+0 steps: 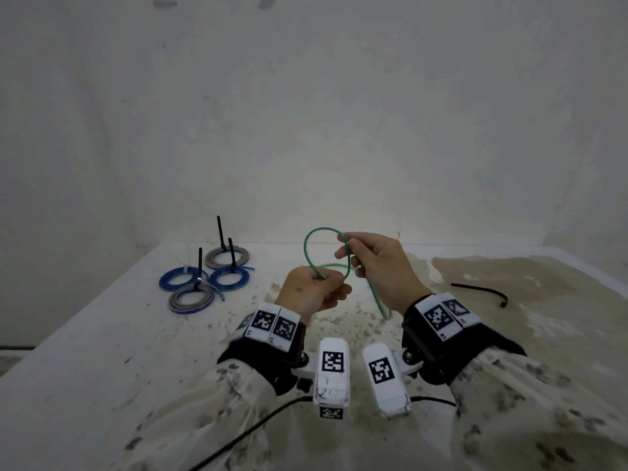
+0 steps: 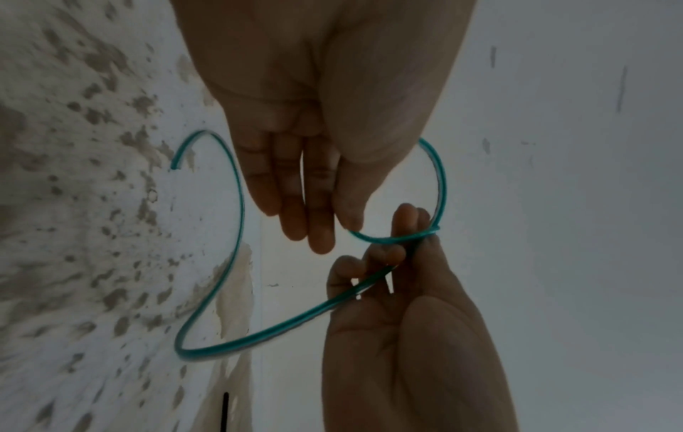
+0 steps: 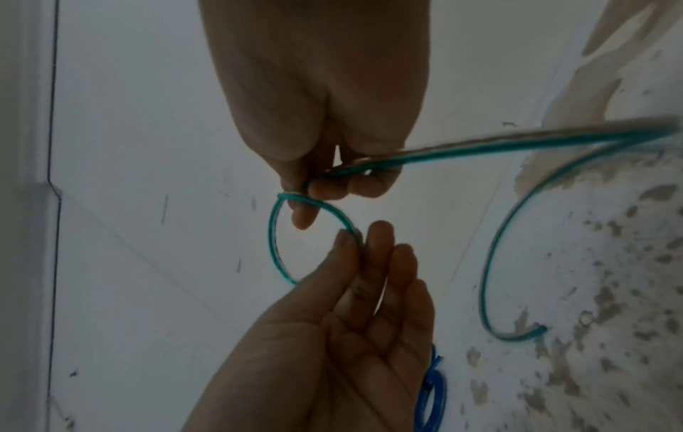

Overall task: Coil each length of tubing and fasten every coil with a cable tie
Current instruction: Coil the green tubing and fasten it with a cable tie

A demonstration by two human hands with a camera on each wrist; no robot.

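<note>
A thin green tubing (image 1: 305, 248) is held above the table between both hands, bent into one small loop. My left hand (image 1: 324, 278) pinches the loop's lower part between thumb and fingers (image 2: 314, 210). My right hand (image 1: 346, 249) grips the tubing where the loop crosses, fingers curled round it (image 3: 314, 193). From the right hand the rest of the tubing (image 3: 517, 143) curves down, and its free end (image 2: 175, 163) lies on the table. A loose black cable tie (image 1: 482, 290) lies to the right of my hands.
Several tied coils, blue (image 1: 228, 278) and grey (image 1: 227, 258), lie at the back left of the stained white table (image 1: 102, 334), their black tie tails sticking up. A white wall rises right behind the table. A black cable (image 1: 244, 436) runs under my forearms.
</note>
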